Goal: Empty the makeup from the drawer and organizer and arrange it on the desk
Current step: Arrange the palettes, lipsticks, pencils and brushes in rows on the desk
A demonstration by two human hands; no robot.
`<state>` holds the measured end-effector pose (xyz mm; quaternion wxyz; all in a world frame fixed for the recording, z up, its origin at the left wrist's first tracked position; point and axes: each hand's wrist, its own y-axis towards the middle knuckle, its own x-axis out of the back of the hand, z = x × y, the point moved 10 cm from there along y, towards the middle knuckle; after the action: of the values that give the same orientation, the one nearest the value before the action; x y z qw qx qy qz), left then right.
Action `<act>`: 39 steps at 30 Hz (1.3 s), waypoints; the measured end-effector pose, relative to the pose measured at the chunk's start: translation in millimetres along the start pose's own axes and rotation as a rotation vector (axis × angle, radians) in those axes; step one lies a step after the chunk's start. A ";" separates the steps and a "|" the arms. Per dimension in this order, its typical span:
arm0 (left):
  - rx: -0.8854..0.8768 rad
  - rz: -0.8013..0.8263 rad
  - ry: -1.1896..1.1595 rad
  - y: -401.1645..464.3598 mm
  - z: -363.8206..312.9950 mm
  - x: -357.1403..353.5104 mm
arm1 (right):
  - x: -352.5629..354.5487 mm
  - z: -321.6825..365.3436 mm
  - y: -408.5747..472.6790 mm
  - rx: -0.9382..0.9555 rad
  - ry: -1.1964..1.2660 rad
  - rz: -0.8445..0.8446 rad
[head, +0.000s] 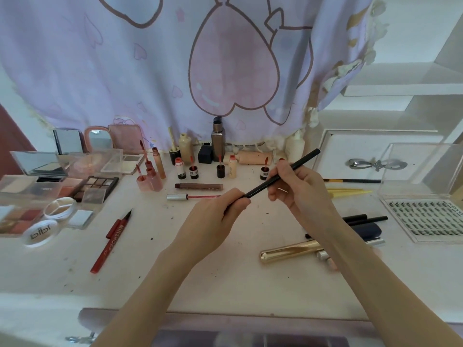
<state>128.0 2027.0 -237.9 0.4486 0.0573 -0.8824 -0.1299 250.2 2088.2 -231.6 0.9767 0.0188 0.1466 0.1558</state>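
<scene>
You hold a thin black pencil [280, 175] up above the worktop [225, 271] with both hands. Your left hand [213, 219] fingers curl tight round its low end, and your right hand [298, 186] fingers pinch its middle. A red liner pen [110, 242] lies flat on the left.

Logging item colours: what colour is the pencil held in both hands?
Black. The pencil shows in the head view, between left hand and right hand.

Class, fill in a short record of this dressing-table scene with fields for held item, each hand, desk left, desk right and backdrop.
Held item: black pencil, tilted, above the desk
Left hand: grips its lower end
Right hand: grips its middle
Desk left: eyeshadow palettes, red eyeliner pen
Desk right: lash tray, gold tube
Backdrop: lilac heart-print cloth
</scene>
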 end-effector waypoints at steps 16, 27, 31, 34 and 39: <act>0.465 -0.092 0.038 -60.3 110.2 88.4 | -87.1 7.5 -18.5 0.177 -0.268 0.288; 0.556 -0.362 0.387 -98.0 128.5 116.5 | -173.2 -82.8 -66.8 0.422 -1.131 0.705; 0.556 -0.300 0.430 -89.4 127.1 105.7 | -185.8 -89.8 -69.4 0.493 -1.214 0.730; 0.562 -0.310 0.431 -89.0 129.8 103.0 | -189.9 -94.8 -69.0 0.523 -1.214 0.738; 0.563 -0.304 0.443 -87.7 131.4 101.7 | -187.7 -98.2 -66.8 0.533 -1.195 0.721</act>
<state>-39.4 1944.0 -257.6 0.5708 0.3351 -0.7466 0.0679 70.9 1965.6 -278.4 0.7405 0.3832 -0.3918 0.3890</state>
